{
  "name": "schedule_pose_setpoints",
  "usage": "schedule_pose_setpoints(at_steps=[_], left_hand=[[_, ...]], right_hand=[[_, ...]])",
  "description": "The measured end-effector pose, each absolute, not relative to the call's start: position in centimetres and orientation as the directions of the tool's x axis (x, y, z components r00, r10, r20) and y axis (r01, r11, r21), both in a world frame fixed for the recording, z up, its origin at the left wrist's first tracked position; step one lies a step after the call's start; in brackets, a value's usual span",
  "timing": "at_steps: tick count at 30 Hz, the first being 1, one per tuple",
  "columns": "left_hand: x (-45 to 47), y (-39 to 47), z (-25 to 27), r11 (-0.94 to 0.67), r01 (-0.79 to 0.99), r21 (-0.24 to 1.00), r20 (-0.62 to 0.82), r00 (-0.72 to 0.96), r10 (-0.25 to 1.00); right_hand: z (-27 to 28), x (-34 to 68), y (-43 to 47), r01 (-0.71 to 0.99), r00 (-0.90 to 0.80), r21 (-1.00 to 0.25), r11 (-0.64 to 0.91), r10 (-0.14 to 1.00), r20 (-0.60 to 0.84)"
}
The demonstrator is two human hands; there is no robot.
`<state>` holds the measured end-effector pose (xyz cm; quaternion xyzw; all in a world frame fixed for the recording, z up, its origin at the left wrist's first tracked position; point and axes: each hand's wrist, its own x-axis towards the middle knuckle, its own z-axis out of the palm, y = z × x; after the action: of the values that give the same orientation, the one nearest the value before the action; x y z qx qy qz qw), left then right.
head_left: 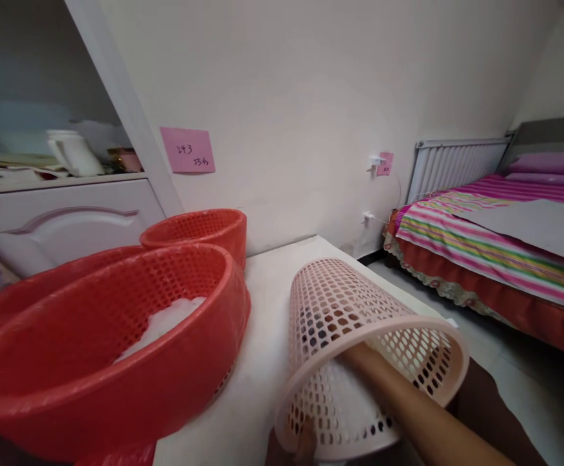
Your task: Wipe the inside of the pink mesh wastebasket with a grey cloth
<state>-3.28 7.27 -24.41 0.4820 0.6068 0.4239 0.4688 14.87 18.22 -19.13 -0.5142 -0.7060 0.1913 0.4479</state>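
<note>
A pale pink perforated plastic basket (373,299) lies tilted on its side over the white tabletop, its mouth facing me. My left hand (305,441) is closed on the near left part of its rim. Through the mouth goes my right forearm; my right hand (340,321) shows only in bits through the holes in the wall. Its fingers are too hidden to tell whether they hold anything. To the left stands a large red basket (165,382) with a crumpled white piece (169,321) inside.
Two more red baskets, one at the back (239,234) and one at the left (24,288), stand behind the large one. The white table (262,291) meets the wall. A bed (437,239) is on the right, a cabinet (82,207) on the left.
</note>
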Motion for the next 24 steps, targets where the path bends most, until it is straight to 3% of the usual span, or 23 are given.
schedule_pose_setpoints(at_steps=[7, 14, 19, 24], left_hand=[[-3.0, 8.1, -24.3, 0.115, 0.048, 0.992, -0.099, -0.26, 0.961], [-3.2, 7.8, -25.1, 0.114, 0.03, 0.993, -0.106, -0.209, 0.972], [-3.2, 7.1, -23.5, 0.167, 0.07, 0.983, -0.155, -0.154, 0.976], [-3.1, 6.9, -22.6, 0.204, 0.105, 0.973, -0.191, -0.123, 0.974]], right_hand=[[-23.0, 16.1, 11.1, 0.716, -0.288, -0.55, 0.43, 0.9, 0.328], [-25.3, 18.6, 6.1, 0.705, -0.568, -0.269, 0.656, 0.75, 0.339], [-25.3, 19.1, 5.4, 0.656, -0.633, -0.241, 0.715, 0.695, 0.34], [-28.8, 18.6, 5.4, 0.684, -0.606, -0.224, 0.695, 0.711, 0.355]])
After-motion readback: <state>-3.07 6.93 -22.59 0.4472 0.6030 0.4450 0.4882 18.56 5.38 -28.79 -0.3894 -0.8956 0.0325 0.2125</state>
